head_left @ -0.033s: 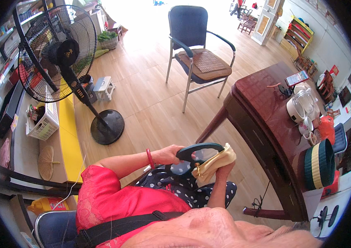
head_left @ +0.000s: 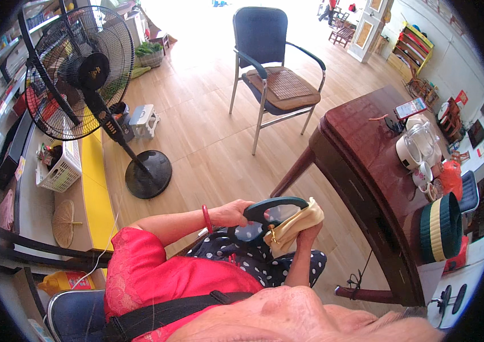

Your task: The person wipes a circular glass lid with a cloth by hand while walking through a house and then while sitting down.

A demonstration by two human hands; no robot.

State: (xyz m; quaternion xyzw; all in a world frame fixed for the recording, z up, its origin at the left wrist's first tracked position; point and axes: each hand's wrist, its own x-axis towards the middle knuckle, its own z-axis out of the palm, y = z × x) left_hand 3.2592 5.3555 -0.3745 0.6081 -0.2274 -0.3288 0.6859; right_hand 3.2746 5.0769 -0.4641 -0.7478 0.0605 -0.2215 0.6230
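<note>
2 hands meet over the person's lap, low in the middle of the head view. The left hand (head_left: 235,214), with a red bangle (head_left: 204,218) on its wrist, has its fingers curled shut around the dark teal handle (head_left: 273,204) of what looks like a bag — the loop arches from that fist across to the other hand. The right hand (head_left: 309,232) is closed on a cream cloth pouch (head_left: 294,227), pinching it from below so the fabric bunches up above the fingers; a small gold clasp or zip pull shows at the pouch's lower left edge. The pouch touches the right end of the teal handle. Under both hands lies dark fabric with white dots (head_left: 253,256), and whether it belongs to the bag or to clothing cannot be told.

The person wears a red top, with a black strap across the chest. Just to the right stands a dark red wooden table (head_left: 361,154) carrying a phone (head_left: 410,108), a clear kettle (head_left: 421,141) and white cups. Well ahead on the wooden floor — apart from the hands — stand a blue armchair (head_left: 270,51) with a woven seat mat, and to the left a black standing fan (head_left: 82,74) beside a white basket (head_left: 62,171).
</note>
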